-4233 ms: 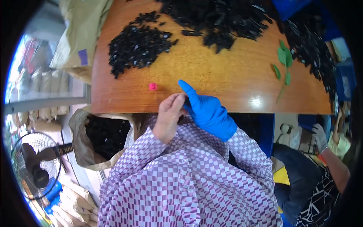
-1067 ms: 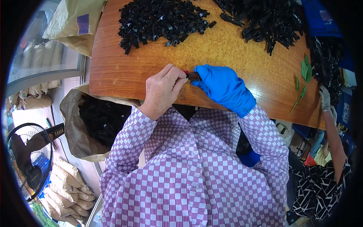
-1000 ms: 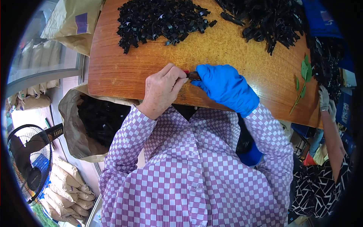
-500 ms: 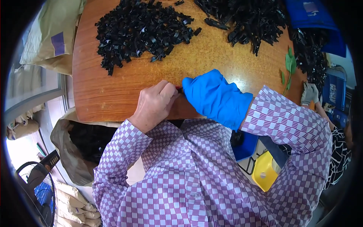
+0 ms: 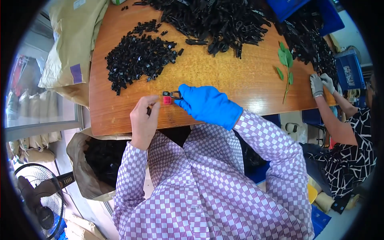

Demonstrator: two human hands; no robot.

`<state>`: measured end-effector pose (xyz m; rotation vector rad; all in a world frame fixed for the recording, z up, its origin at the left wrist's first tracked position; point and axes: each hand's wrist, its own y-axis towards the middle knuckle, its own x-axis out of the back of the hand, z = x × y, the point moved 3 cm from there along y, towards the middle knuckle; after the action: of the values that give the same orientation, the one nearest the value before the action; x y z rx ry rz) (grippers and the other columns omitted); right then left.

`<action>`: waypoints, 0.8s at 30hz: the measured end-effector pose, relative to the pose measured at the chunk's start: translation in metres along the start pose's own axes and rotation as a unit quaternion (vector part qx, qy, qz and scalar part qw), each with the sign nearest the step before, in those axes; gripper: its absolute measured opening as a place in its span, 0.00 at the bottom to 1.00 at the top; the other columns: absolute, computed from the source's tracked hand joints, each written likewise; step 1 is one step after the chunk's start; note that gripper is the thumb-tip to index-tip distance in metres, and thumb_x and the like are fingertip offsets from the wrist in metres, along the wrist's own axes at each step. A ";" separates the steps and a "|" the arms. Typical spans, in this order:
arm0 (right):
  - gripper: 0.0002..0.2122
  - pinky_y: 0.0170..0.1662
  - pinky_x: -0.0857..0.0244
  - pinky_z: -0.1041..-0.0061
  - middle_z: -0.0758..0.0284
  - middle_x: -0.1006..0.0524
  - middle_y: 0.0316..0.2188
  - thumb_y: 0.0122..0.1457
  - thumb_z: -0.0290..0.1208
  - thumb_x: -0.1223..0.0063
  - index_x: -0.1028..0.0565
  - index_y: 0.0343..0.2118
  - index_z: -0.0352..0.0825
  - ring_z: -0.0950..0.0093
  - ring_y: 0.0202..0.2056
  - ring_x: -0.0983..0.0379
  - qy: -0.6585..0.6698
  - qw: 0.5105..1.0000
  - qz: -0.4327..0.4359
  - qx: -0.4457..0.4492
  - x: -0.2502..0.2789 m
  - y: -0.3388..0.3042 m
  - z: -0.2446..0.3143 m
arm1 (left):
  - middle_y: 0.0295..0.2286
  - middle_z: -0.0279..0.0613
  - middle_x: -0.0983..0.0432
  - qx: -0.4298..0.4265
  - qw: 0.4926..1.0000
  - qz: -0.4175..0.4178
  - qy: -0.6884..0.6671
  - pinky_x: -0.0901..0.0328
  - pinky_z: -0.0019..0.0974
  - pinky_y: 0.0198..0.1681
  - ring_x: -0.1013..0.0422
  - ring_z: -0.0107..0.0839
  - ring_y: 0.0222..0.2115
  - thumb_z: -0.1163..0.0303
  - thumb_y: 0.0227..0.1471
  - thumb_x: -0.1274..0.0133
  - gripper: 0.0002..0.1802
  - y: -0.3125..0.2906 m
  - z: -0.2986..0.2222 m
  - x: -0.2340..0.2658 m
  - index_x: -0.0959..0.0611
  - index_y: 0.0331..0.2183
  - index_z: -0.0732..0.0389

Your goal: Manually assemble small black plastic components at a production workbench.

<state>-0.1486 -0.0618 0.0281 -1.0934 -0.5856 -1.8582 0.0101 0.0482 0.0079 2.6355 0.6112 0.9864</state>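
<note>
Just in from the front edge of the bench [image 5: 224, 74], toward its left half, a black clip [image 5: 169, 94] has its long axis running roughly parallel to that edge; its blunt, squarish end points to the left edge and its thin prongs run back into the right hand [image 5: 208, 105]. That hand, in a wrinkled blue glove, pinches the prongs. Right by the clip, on its front-edge side, sits a small pink block [image 5: 167, 101]; whether they touch cannot be told. The bare left hand [image 5: 142, 124], above the front edge, has its thumb and fingers closed on a small dark piece [image 5: 149, 110].

Orange-brown wood grain covers the bench top. Short, glossy black bits form a heap [image 5: 138, 58] near the left edge, while longer, slender clips make a bigger pile [image 5: 224, 24] toward the far edge. A green leafy sprig [image 5: 285, 64] lies near the right edge, where a co-worker's pale-gloved hands [image 5: 316, 85] rest. Creased brown paper forms the tall sack [image 5: 72, 48] beside the left edge and the open sack [image 5: 79, 160] below the front left corner; a wire-caged fan [image 5: 43, 216] stands near it.
</note>
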 end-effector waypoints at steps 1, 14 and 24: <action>0.10 0.24 0.34 0.58 0.57 0.25 0.23 0.61 0.36 0.49 0.32 0.36 0.34 0.56 0.24 0.26 0.001 1.000 -0.006 0.000 -0.005 -0.008 -0.002 | 0.28 0.40 0.24 0.082 0.993 0.016 -0.083 0.34 0.31 0.25 0.27 0.29 0.22 0.77 0.55 0.45 0.05 -0.006 -0.001 -0.003 0.21 0.35 0.66; 0.34 0.24 0.34 0.60 0.57 0.23 0.23 0.59 0.33 0.45 0.47 0.67 0.40 0.59 0.21 0.26 0.069 0.991 -0.117 -0.010 -0.037 -0.069 -0.033 | 0.25 0.35 0.25 0.379 0.821 0.095 -0.416 0.40 0.22 0.21 0.29 0.21 0.20 0.57 0.64 0.53 0.19 -0.027 -0.042 -0.073 0.23 0.43 0.64; 0.36 0.25 0.34 0.64 0.61 0.24 0.23 0.52 0.30 0.42 0.43 0.65 0.39 0.63 0.23 0.26 0.031 0.988 -0.146 0.034 -0.039 -0.072 -0.036 | 0.20 0.32 0.29 0.403 0.813 0.099 -0.409 0.43 0.22 0.20 0.32 0.20 0.20 0.52 0.63 0.53 0.20 -0.031 -0.045 -0.086 0.23 0.40 0.61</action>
<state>-0.2186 -0.0346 -0.0211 -0.9401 -0.8006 -2.0971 -0.0879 0.0397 -0.0191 3.4551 0.5999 -0.6055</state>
